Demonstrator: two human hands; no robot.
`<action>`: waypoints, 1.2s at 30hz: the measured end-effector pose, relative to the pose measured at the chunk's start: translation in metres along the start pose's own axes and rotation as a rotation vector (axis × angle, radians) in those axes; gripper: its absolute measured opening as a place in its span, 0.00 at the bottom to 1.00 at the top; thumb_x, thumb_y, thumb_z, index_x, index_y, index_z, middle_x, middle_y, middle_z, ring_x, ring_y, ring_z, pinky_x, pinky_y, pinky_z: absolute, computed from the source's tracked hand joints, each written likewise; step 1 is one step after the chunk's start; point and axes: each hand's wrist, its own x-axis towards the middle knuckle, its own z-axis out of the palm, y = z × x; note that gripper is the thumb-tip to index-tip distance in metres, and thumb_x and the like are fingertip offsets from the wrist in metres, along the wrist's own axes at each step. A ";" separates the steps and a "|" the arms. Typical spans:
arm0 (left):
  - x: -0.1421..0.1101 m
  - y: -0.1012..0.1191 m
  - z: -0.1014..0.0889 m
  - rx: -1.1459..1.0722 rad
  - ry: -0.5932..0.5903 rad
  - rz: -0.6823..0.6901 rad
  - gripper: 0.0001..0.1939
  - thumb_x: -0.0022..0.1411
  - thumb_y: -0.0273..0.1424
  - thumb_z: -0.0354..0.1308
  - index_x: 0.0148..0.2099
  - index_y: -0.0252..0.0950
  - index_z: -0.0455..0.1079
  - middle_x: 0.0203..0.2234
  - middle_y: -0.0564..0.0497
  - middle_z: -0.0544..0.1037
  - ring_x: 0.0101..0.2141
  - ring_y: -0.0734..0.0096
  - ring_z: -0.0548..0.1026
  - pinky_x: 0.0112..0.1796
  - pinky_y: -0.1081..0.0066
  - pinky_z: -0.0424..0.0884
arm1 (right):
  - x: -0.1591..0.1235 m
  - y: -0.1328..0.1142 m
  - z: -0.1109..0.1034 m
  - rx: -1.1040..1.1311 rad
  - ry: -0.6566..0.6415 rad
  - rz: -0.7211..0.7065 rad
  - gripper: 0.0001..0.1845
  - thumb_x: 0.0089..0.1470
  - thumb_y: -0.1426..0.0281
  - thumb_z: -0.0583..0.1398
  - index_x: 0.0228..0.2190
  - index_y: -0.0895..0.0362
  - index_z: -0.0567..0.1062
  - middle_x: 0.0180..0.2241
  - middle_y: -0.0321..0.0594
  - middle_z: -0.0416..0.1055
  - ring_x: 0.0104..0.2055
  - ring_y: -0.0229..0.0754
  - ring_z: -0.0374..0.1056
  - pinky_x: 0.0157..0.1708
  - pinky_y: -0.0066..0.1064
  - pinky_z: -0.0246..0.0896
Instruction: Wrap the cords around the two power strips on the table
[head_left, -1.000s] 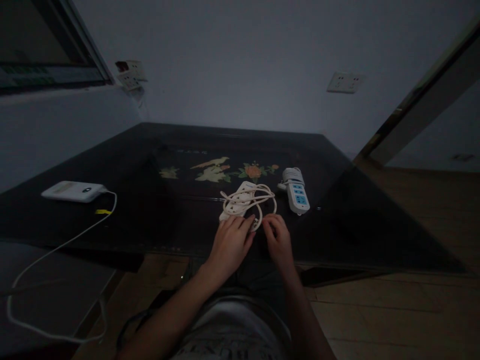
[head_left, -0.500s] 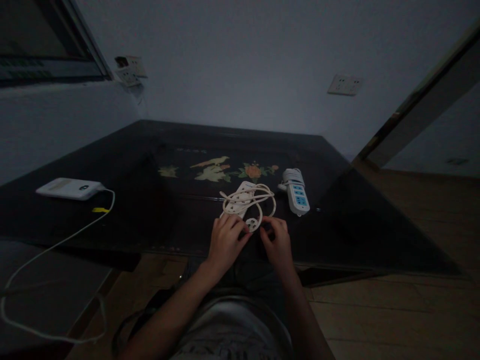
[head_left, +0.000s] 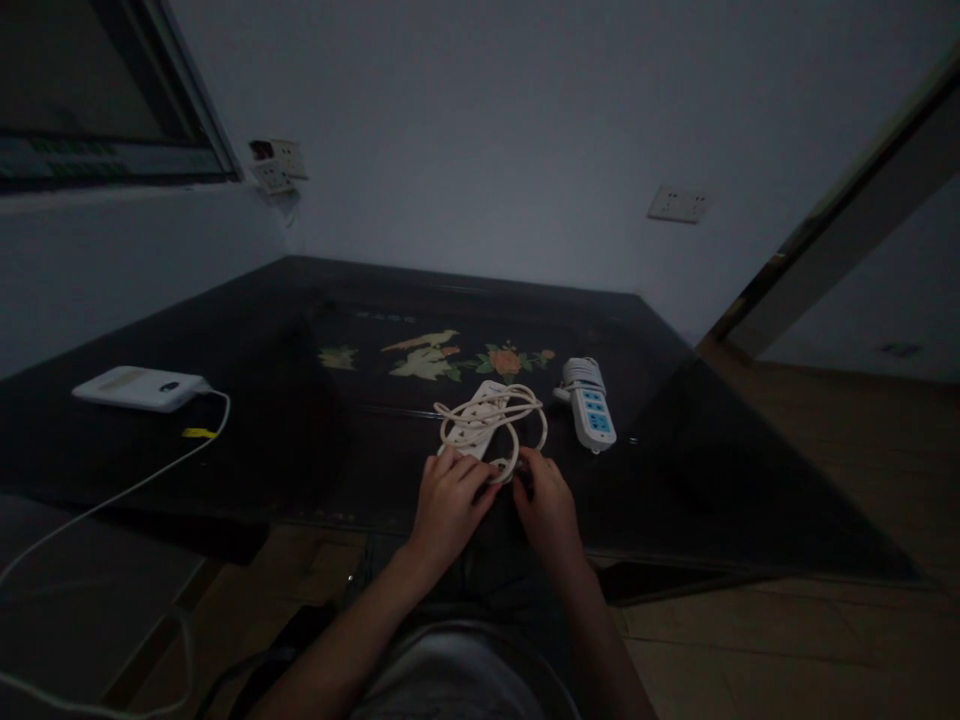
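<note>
On the dark tabletop a white power strip (head_left: 480, 422) lies slantwise, with its loose cord (head_left: 527, 404) looped over it. My left hand (head_left: 450, 500) is closed at the strip's near end, thumb and fingers pinched at a small round white piece (head_left: 504, 467) with dark slots, probably the plug. The fingers partly hide it. Just across from it, my right hand (head_left: 546, 500) has thumb and forefinger closed at the cord's near loop. To the right rests a second power strip (head_left: 594, 412) with blue sockets, its cord wound around one end.
A white power bank or similar flat device (head_left: 142, 388) lies on the left, its cable (head_left: 161, 460) with a yellow tag (head_left: 199, 433) trailing off the table edge. Wall sockets (head_left: 678, 204) are behind the table (head_left: 360, 450). A window (head_left: 97, 90) is at upper left.
The view has tilted up slightly, so things sit lower in it. My right hand has come closer to my left, its fingers closing in at the cord by the round piece.
</note>
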 end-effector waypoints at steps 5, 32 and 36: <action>-0.001 0.000 -0.002 0.013 -0.008 0.022 0.05 0.62 0.30 0.57 0.40 0.40 0.74 0.36 0.51 0.79 0.39 0.61 0.68 0.36 0.63 0.59 | 0.001 0.003 0.003 -0.045 0.012 -0.091 0.19 0.49 0.81 0.51 0.42 0.54 0.70 0.40 0.44 0.72 0.43 0.49 0.65 0.43 0.41 0.63; 0.002 0.001 -0.013 -0.109 -0.124 0.069 0.05 0.60 0.26 0.58 0.38 0.40 0.73 0.35 0.52 0.79 0.40 0.63 0.71 0.40 0.63 0.61 | -0.018 0.025 -0.047 0.427 0.136 0.121 0.16 0.50 0.68 0.63 0.43 0.53 0.72 0.45 0.45 0.71 0.48 0.48 0.68 0.48 0.41 0.65; 0.008 -0.011 -0.027 -0.265 -0.034 0.043 0.08 0.64 0.28 0.53 0.44 0.39 0.71 0.37 0.51 0.79 0.37 0.69 0.74 0.41 0.66 0.63 | -0.021 0.025 -0.042 0.474 0.181 0.180 0.17 0.52 0.66 0.62 0.45 0.53 0.70 0.48 0.46 0.68 0.50 0.47 0.67 0.49 0.41 0.64</action>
